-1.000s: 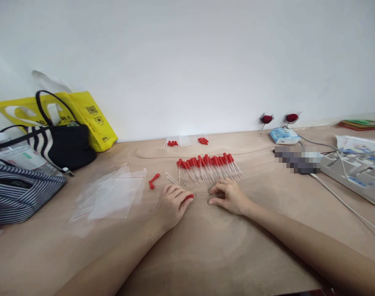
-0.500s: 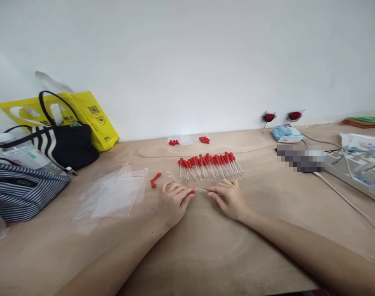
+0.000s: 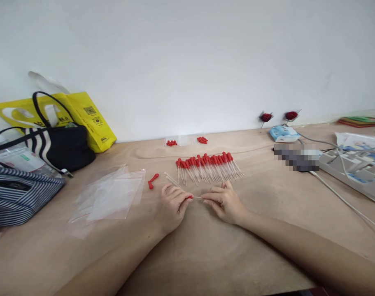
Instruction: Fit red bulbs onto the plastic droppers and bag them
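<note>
A pale wall (image 3: 187,61) fills the top of your frame, and below it your light-brown wooden table (image 3: 187,255) spreads to the bottom edge. At the left stand a yellow carrier bag (image 3: 97,127), a black handbag (image 3: 71,146) with white stripes and a striped pouch (image 3: 36,199). A power strip (image 3: 357,183) with plugs and cables sits at the right edge. Clear zip bags (image 3: 110,199) lie overlapping left of centre. Your left hand (image 3: 175,205) and right hand (image 3: 224,203) face each other at the centre, just below a row of red-topped droppers (image 3: 206,166). A blue-and-white packet (image 3: 283,134) lies at the upper right, with two dark red roses (image 3: 266,117) above it, against the wall. Two loose red bulbs (image 3: 153,181) lie between the zip bags and the row, and a few loose tubes (image 3: 172,179) lie just beyond your left fingers.

Your left fingers are closed around a dropper bulb (image 3: 190,197), its red end just showing; your right fingertips pinch a clear tube (image 3: 197,198), held level. A second ago a gap separated the two; now the tube's end meets the bulb, and your hands sit closer together. The row and the loose red bulbs lie as they did.
</note>
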`<state>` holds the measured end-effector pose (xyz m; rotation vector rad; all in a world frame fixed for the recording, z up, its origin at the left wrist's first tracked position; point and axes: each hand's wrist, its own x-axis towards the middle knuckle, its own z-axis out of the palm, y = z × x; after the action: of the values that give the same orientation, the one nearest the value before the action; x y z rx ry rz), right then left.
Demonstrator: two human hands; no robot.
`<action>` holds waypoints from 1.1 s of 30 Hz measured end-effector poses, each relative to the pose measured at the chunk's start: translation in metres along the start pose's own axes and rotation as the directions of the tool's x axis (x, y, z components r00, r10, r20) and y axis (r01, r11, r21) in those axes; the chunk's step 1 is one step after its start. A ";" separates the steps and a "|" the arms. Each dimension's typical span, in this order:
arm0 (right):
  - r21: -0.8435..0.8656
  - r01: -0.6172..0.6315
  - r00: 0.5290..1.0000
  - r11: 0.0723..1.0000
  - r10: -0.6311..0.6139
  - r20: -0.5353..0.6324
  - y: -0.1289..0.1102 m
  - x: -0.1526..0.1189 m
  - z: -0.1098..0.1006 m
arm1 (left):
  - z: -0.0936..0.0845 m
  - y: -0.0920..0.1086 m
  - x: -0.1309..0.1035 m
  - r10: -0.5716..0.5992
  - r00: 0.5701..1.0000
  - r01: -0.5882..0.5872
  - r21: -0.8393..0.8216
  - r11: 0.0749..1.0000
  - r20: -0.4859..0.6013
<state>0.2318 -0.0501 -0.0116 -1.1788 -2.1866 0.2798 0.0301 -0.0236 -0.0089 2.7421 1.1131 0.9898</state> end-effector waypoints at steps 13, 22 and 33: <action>-0.047 0.055 0.998 0.997 -0.056 -0.008 -0.003 -0.002 0.005 | -0.001 0.005 0.000 0.115 0.989 -0.117 0.007 0.993 0.089; 0.012 0.002 1.000 1.000 -0.002 0.011 -0.005 0.003 0.007 | -0.001 0.001 0.003 0.077 0.991 -0.071 -0.065 0.995 0.106; 0.202 -0.222 0.949 0.954 0.259 -0.180 -0.008 0.006 0.017 | 0.015 0.025 0.009 -0.696 0.695 0.495 -0.821 0.283 0.179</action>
<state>0.2138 -0.0486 -0.0183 -1.3116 -1.8008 0.4305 0.0587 -0.0331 -0.0099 1.2694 1.1272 1.2310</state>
